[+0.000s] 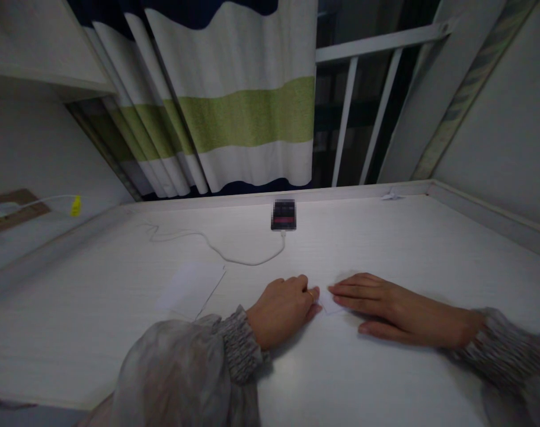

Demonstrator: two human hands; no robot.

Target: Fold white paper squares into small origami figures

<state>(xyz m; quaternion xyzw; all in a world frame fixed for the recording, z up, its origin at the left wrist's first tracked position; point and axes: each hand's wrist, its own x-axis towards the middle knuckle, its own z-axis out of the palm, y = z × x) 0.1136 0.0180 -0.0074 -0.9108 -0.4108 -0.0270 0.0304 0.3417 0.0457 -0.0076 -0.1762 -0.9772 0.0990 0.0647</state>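
A small piece of white paper (pixel 330 303) lies on the white desk between my hands. My left hand (pixel 287 309) is closed at the paper's left edge, thumb and fingers pinched together there, with a ring on one finger. Flat on the paper's right part rests my right hand (pixel 385 305), fingers stretched out and thumb apart. Its fingers cover some of the paper, so the full shape is hidden. Left of my left hand lies a larger white sheet (pixel 190 287) with a dark line along its right edge.
A phone (pixel 284 214) stands at the desk's back edge, its white cable (pixel 247 263) curving left across the desk (pixel 318 385). A small white object (pixel 392 196) lies at the back right. Behind hang striped curtains (pixel 247 118) beside a window with white bars (pixel 346 112).
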